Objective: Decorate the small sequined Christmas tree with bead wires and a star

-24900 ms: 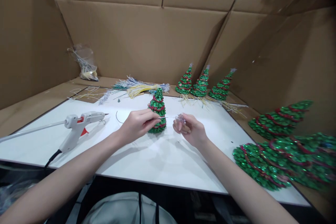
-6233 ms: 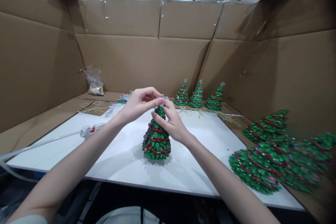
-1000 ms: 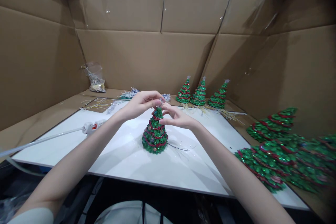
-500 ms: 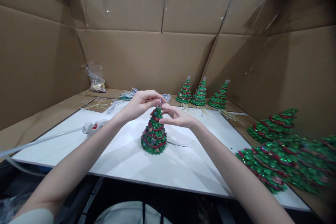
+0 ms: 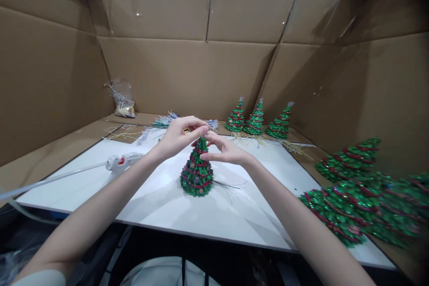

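A small green tree (image 5: 197, 172) with red garland and little ornaments stands upright on the white board (image 5: 161, 205), in the middle of the view. At its tip, my left hand (image 5: 184, 135) has thumb and fingers pressed together; what lies between them is hidden. My right hand (image 5: 223, 148) is around the upper right side of the tree, its thumb in front and its fingers curled behind near the top. Thin dark and pale wires (image 5: 229, 185) lie on the board just right of the tree base.
A white glue gun (image 5: 125, 162) lies at the left. Behind are bundled silvery stems (image 5: 164, 120) and a clear bag (image 5: 123, 100). Three small trees (image 5: 255, 118) stand at the back right, larger-looking trees (image 5: 350, 208) at the right. Cardboard walls (image 5: 161, 71) surround the board.
My left fingers have shifted slightly over the tree's tip, which they now cover more. My right thumb has moved a little left across the tree. The tree has barely moved.
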`<state>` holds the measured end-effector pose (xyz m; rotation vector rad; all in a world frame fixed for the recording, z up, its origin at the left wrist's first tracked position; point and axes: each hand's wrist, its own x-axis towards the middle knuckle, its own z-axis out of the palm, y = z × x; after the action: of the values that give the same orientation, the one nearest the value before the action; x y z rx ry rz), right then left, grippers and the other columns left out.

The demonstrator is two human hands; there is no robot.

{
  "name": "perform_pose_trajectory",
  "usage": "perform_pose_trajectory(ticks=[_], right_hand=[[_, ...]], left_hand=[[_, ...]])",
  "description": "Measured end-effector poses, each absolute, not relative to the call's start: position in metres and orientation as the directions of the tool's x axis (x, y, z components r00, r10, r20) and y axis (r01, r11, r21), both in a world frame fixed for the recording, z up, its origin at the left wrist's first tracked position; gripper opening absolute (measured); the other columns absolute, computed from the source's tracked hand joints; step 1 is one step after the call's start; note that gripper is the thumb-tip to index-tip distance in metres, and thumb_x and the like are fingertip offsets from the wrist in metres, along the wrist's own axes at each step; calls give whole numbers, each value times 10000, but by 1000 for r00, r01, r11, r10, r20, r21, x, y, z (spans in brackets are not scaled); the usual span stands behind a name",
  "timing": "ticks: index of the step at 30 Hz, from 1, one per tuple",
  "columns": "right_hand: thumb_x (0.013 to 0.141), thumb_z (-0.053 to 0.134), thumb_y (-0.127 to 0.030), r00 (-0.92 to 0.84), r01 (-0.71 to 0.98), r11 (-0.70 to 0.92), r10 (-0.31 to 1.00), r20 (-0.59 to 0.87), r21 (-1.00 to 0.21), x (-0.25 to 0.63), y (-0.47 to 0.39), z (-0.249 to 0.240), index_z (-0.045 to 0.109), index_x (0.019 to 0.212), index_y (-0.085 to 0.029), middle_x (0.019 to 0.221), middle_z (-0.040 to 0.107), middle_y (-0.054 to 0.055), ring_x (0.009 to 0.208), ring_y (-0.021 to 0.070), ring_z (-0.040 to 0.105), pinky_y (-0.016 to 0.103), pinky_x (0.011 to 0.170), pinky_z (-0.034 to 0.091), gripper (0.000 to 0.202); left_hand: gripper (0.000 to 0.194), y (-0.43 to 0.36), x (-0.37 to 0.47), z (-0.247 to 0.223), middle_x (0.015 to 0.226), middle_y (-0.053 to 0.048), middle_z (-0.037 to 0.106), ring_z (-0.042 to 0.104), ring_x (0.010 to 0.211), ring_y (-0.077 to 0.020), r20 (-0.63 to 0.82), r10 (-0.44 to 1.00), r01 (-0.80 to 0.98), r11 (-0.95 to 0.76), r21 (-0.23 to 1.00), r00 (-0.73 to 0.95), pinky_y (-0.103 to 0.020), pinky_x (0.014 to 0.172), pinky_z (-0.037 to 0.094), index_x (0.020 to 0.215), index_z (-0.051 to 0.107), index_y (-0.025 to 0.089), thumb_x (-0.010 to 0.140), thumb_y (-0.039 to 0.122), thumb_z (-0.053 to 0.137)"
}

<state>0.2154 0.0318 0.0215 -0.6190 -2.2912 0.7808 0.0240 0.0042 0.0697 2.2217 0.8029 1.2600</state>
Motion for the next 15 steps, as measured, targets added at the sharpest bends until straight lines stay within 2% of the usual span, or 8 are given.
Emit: perform_pose_trajectory(ticks=[7, 15], right_hand=[[745, 698, -381, -644, 229, 721, 616, 454, -654, 214, 33, 16, 616, 1107, -276, 1144, 534, 58, 1124, 236, 483, 400, 867, 464, 386], [735, 701, -404, -629, 234, 728, 619, 471, -644, 214, 33, 14, 621, 1075, -279, 1095, 540, 52, 1092, 232, 489, 400, 851, 468, 371]], left_hand=[[207, -3, 28, 69, 784, -57, 697, 604, 713, -140, 659, 667, 336, -745, 576, 349, -231, 609, 439, 841, 708, 132, 860, 279, 563], [199, -4, 30, 64, 801, -51, 709, 569, 687, -130, 700, 648, 380, -754, 536, 299, -234, 590, 405, 844, 708, 148, 858, 289, 569]])
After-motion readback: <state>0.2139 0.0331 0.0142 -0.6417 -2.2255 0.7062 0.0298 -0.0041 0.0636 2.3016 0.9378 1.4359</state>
